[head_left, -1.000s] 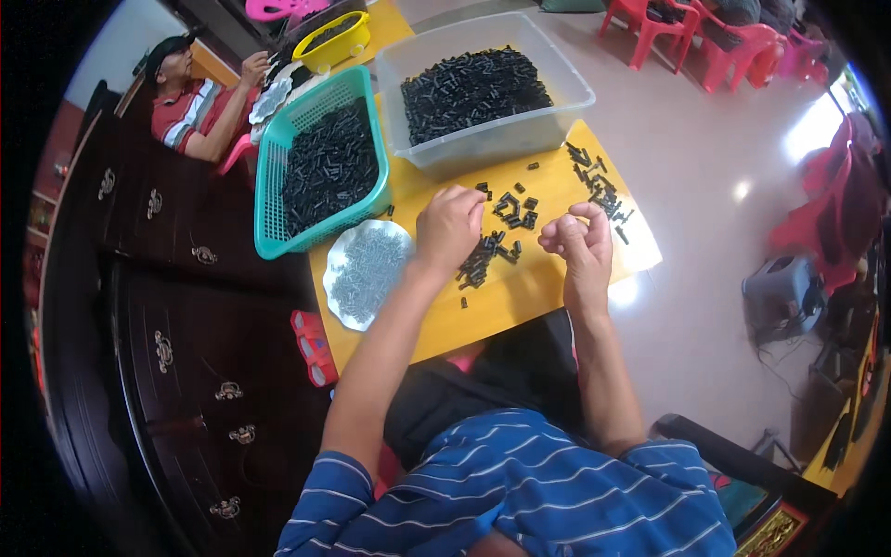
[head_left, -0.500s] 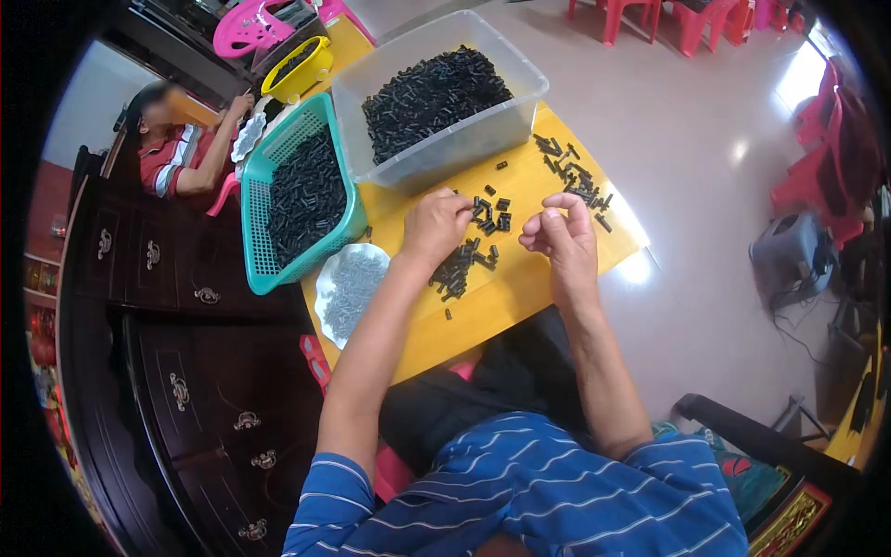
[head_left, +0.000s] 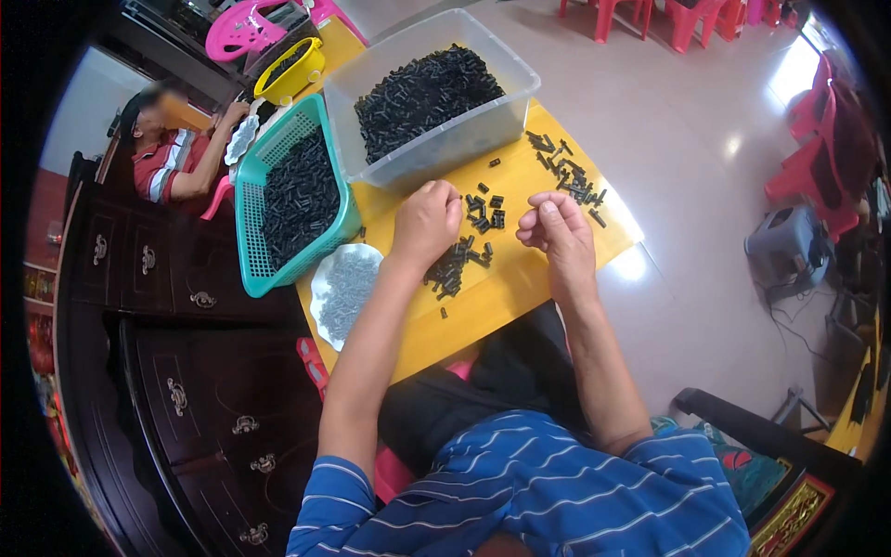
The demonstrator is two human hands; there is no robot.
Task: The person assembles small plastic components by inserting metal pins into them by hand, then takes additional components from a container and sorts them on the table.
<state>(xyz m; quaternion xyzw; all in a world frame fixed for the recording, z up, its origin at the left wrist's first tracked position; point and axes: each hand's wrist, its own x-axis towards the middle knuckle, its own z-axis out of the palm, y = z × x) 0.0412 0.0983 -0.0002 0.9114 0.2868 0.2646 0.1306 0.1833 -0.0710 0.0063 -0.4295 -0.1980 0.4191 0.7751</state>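
Observation:
Over the yellow table (head_left: 520, 292), my left hand (head_left: 427, 223) is closed with its fingers curled, beside several loose black cylinders (head_left: 480, 221). Whatever it may hold is hidden. My right hand (head_left: 562, 232) is raised just right of those pieces, thumb and fingertips pinched together; anything between them is too small to make out. Below and between the hands lies a small heap of black tubular pieces (head_left: 450, 269). Another cluster of longer black pieces (head_left: 568, 172) is spread near the table's right edge. By my left forearm stands a white scalloped dish (head_left: 325, 278) of small clear pieces.
A clear plastic bin (head_left: 436, 153) and a teal basket (head_left: 243, 218), both full of black pieces, stand beyond my hands. A yellow basket (head_left: 295, 72) sits farther off, near a person in a red shirt (head_left: 172, 167). Dark drawers (head_left: 232, 362) border the left.
My left hand has drawn slightly back and left from the loose black pieces, its fingers now curled under. The right hand stays pinched in nearly the same place. The whole view has shifted slightly.

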